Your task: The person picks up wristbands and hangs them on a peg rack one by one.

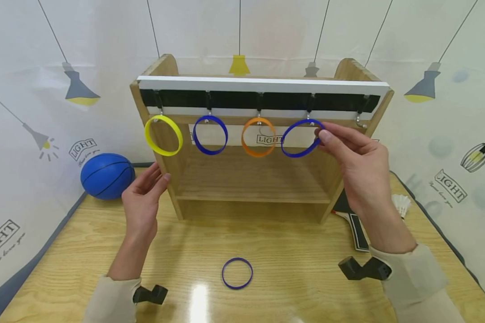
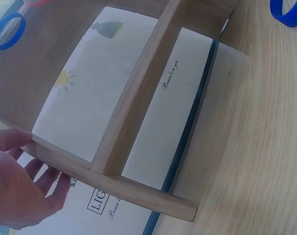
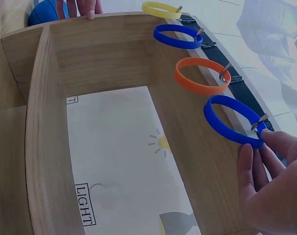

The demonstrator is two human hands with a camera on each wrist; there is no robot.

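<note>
My right hand (image 1: 361, 163) pinches the right side of a blue wristband (image 3: 221, 128), which loops over the fourth hook from the left. On the hooks to its left hang an orange wristband (image 1: 244, 142), another blue wristband (image 1: 197, 142) and a yellow wristband (image 1: 179, 139). The hook (image 1: 360, 121) at the far right carries no band. My left hand (image 1: 141, 202) holds the left side panel of the wooden shelf (image 1: 250, 197), thumb at the front edge and fingers outside. One more blue wristband (image 1: 223, 279) lies flat on the table in front of the shelf.
A blue ball (image 1: 107, 176) sits left of the shelf. To the right lie a black-faced paddle (image 1: 359, 233) and a white shuttlecock (image 1: 401, 204). Printed sheeting (image 1: 28, 188) encloses the wooden table (image 1: 178, 269) at the back and sides.
</note>
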